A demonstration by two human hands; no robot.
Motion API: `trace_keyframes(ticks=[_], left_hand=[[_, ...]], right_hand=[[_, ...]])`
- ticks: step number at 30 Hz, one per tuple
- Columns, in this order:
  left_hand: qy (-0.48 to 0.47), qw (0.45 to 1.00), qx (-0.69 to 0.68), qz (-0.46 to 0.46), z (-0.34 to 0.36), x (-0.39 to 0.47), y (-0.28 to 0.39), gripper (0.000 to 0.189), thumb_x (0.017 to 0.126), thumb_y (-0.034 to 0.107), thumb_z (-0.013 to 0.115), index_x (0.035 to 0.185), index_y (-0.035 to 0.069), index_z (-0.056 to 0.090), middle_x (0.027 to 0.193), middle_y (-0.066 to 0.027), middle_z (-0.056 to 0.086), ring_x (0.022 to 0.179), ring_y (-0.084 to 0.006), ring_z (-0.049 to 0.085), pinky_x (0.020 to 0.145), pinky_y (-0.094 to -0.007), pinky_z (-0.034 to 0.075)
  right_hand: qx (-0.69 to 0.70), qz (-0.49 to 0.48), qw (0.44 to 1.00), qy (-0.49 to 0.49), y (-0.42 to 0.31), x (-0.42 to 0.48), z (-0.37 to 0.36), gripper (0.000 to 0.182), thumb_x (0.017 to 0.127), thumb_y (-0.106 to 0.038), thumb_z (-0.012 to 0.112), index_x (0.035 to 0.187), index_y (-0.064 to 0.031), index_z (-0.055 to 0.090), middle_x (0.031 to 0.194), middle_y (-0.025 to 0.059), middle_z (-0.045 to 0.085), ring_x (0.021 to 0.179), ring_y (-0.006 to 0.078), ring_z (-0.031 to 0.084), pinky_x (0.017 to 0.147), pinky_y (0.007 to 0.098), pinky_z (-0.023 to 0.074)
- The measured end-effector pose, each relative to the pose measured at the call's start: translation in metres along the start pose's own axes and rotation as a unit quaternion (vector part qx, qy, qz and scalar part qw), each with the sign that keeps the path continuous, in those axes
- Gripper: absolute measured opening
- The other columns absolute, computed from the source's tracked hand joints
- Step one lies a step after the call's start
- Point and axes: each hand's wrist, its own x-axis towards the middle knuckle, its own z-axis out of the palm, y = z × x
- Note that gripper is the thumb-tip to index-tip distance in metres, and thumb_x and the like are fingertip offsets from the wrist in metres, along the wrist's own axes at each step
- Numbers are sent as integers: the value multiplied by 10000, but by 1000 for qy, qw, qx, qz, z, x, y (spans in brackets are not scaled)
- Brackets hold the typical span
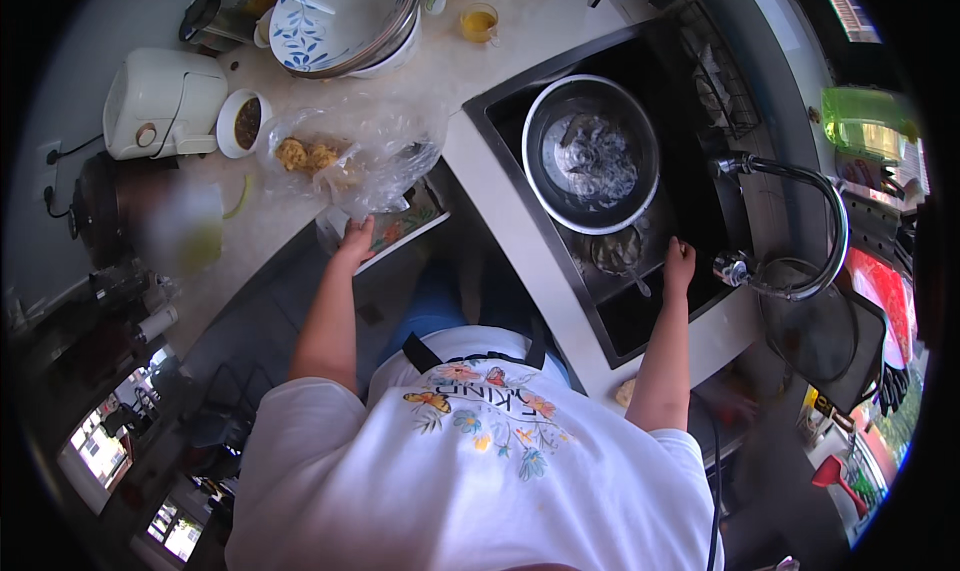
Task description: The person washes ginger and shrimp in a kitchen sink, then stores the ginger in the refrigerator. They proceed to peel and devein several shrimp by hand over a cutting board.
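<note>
At the counter's edge my left hand (357, 239) grips the near corner of a floral-patterned tray (411, 226) with a white rim. The tray juts out past the counter. Partly over it lies a clear plastic bag (390, 151) with brown lumps of food (306, 157). My right hand (679, 262) is over the sink (600, 282), its fingers curled; whether they hold anything is hidden. Left of it, a round metal basin (531, 151) contains water with light glinting on it. Below the basin are a clear dish-like item (616, 251) and a spoon-like handle (642, 284).
A chrome faucet (836, 211) arches at the sink's right. On the counter stand patterned bowls (330, 15), a glass cup of yellow liquid (480, 24), a white bowl (225, 124) of dark sauce and a white appliance (135, 105). A wire rack (742, 109) edges the sink.
</note>
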Motion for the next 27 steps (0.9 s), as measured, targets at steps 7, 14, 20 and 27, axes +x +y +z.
trace_keyframes(ticks=[7, 14, 20, 27], left_hand=[[37, 966, 159, 203, -2, -4, 12, 250, 769, 231, 677, 906, 41, 588, 906, -143, 597, 821, -292, 588, 706, -371, 482], [-44, 952, 89, 290, -16, -64, 4, 173, 768, 150, 715, 817, 23, 607, 854, -97, 574, 651, -167, 563, 610, -281, 466], [-2, 939, 44, 340, -79, -120, 65, 121, 807, 66, 660, 904, 39, 592, 846, -74, 551, 622, -145, 532, 572, -257, 444], [180, 898, -4, 401, -145, -108, 118, 206, 793, 54, 676, 975, 42, 581, 935, -79, 535, 746, -160, 527, 641, -277, 452]], right_hand=[[350, 304, 881, -97, -85, -24, 2, 278, 824, -352, 545, 989, -129, 526, 727, -2, 499, 570, 86, 480, 427, 200, 332], [265, -91, 945, -167, -282, -35, 117, 484, 799, -178, 683, 1204, -60, 447, 1059, 94, 556, 849, 159, 566, 682, 273, 477], [116, -244, 947, -175, -403, -12, 204, 552, 764, -272, 709, 1197, -34, 461, 1028, 186, 616, 950, 289, 613, 832, 343, 476], [37, -349, 936, 4, -394, -48, 192, 332, 768, -166, 622, 1029, 29, 557, 998, 197, 564, 918, 323, 553, 804, 389, 454]])
